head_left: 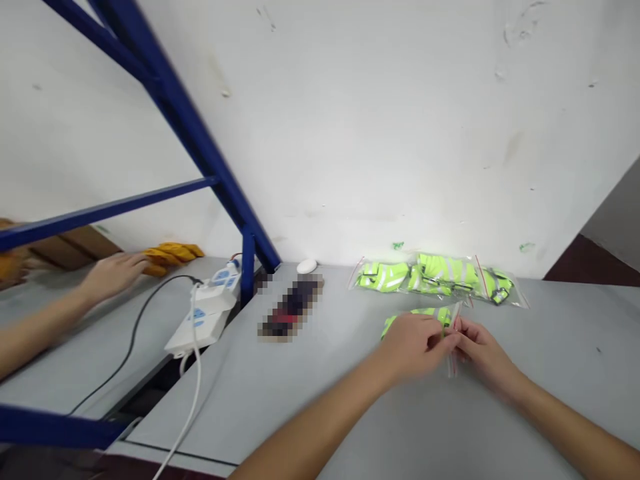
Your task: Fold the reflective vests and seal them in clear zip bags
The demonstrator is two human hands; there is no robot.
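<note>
Both of my hands are at the mouth of a clear zip bag (453,365) with a red seal line. Inside it lies a folded neon yellow-green reflective vest or strap (435,312), mostly covered by my left hand (416,343). The left thumb and fingers pinch the bag's edge. My right hand (481,347) closes its fingertips on the same strip, close against the left. Just behind, against the wall, similar filled zip bags (445,270) lie overlapping on the grey table (340,373).
A blue metal frame (200,147) rises on the left. By it lie a white power strip (200,327) with cables, a pixelated phone-shaped item (293,310) and a white round object (307,266). Beyond, another person's hand (115,273) touches a yellow-orange glove-like item (173,255).
</note>
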